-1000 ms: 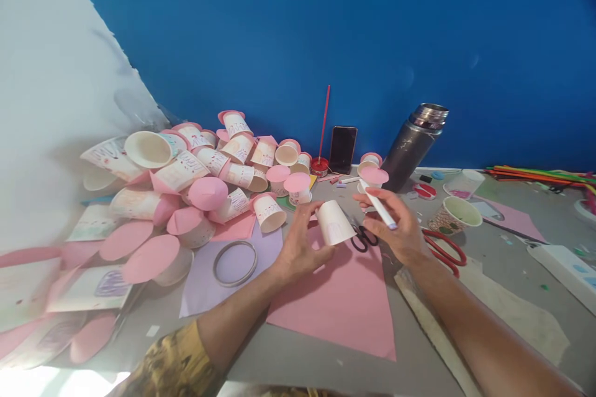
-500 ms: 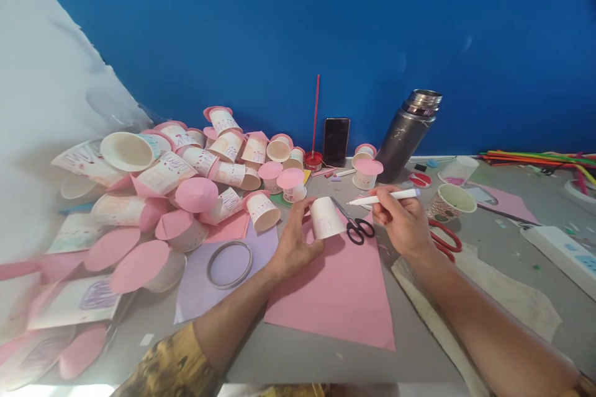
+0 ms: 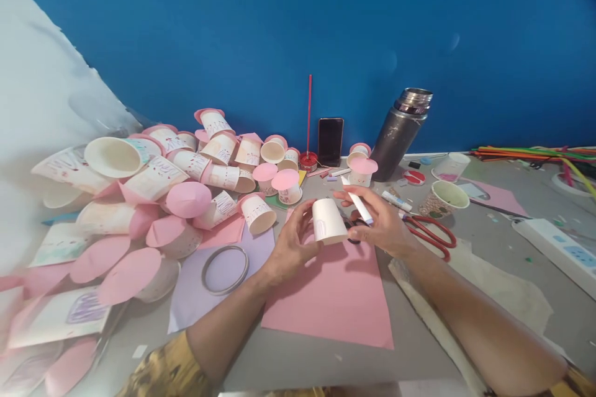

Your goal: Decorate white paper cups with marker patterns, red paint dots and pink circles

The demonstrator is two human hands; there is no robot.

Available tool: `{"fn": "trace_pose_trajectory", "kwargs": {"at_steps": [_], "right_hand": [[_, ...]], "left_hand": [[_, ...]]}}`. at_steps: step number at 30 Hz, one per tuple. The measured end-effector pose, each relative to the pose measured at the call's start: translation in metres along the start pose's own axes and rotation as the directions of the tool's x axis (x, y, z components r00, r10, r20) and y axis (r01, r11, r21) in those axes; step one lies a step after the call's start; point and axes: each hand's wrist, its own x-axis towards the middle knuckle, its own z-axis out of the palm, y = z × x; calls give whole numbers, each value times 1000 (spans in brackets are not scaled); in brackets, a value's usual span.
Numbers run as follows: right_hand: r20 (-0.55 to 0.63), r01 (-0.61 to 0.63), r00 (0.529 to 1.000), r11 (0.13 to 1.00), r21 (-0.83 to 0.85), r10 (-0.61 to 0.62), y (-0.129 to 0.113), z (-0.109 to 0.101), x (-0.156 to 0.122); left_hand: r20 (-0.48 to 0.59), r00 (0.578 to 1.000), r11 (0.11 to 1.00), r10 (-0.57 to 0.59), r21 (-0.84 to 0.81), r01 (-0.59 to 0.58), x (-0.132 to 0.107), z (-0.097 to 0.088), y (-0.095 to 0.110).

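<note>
My left hand [image 3: 294, 237] grips a white paper cup [image 3: 328, 221] from its left side, bottom end up and slightly tilted. A faint purple scribble shows on the cup's wall. In my right hand [image 3: 382, 223] is a white marker [image 3: 357, 200], held between thumb and fingers just right of the cup. Its lower end looks bluish. Below both hands lies a pink paper sheet [image 3: 330, 298]. Black-handled scissors [image 3: 357, 231] lie on it, partly hidden behind my right hand and the cup.
Many decorated cups with pink paper discs [image 3: 189, 200] pile up at the left. A grey ring [image 3: 225, 269] rests on purple paper [image 3: 186, 310]. Behind stand a phone [image 3: 330, 141] and a dark flask [image 3: 399, 136]. Red-handled scissors [image 3: 431, 232], a patterned cup [image 3: 444, 200] and a power strip [image 3: 561, 248] lie right.
My right hand has moved left and closer to the cup, and the marker has swung from nearly level to steeply tilted. The view has shifted slightly.
</note>
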Motion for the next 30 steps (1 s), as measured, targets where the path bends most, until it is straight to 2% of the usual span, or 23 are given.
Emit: {"fn": "trace_pose_trajectory", "kwargs": {"at_steps": [2,8,15,18,21,25,30], "right_hand": [[58,21,998,996,-88,-16,-1,1,-1],[46,82,996,961,-264,-72,1,1,-1],[52,130,992,922,-364,-119,5,-1,-2],[23,92,996,951,-294,-89,6,-2,-1],[-31,30,999,996,-87,-33,8,-4,3],[-53,-60,996,986,155,69,12,-4,6],[-14,-91,995,974,209,96,12,-2,5]], "left_hand": [[30,999,999,-12,-37,14,1,0,1],[107,994,1000,-22,-14,23,1,-4,2],[94,996,999,1,-43,3,4,-12,-9],[106,994,995,18,-95,-8,5,-13,-13],[115,993,992,21,-125,-6,5,-11,-12],[154,988,989,16,-150,8,5,-9,-8],[199,979,989,34,-145,-4,4,-9,-7]]}}
